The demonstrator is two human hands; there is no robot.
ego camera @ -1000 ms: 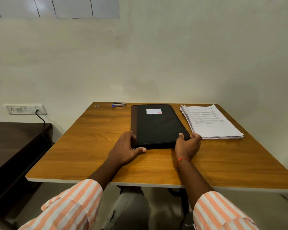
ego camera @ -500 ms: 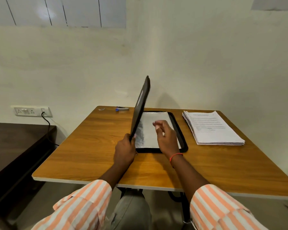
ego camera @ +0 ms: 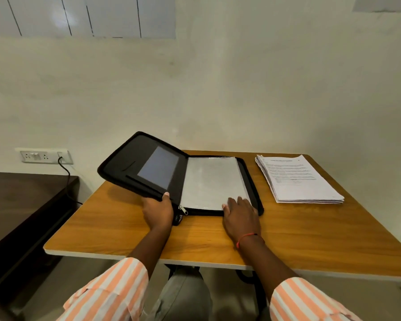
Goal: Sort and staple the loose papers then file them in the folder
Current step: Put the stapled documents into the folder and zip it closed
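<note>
A black zip folder (ego camera: 134, 163) lies open on the wooden table (ego camera: 299, 232). Its cover is swung out to the left and hangs a little above the tabletop. My left hand (ego camera: 158, 210) grips the cover's near edge, thumb on the inside. The right half holds clear plastic sleeves (ego camera: 212, 181). My right hand (ego camera: 240, 215) lies flat, fingers spread, on the near right corner of that half. A stack of printed papers (ego camera: 296, 179) sits on the table to the right of the folder. The stapler is hidden behind the raised cover.
The table stands against a pale wall. A dark low cabinet (ego camera: 21, 205) is to the left, below a wall socket (ego camera: 44, 155) with a black cable plugged in. My knees show under the table's near edge.
The folder was shut a second ago. My left hand has swung its cover up and over to the left, and my right hand has come down flat on the inside right half.
</note>
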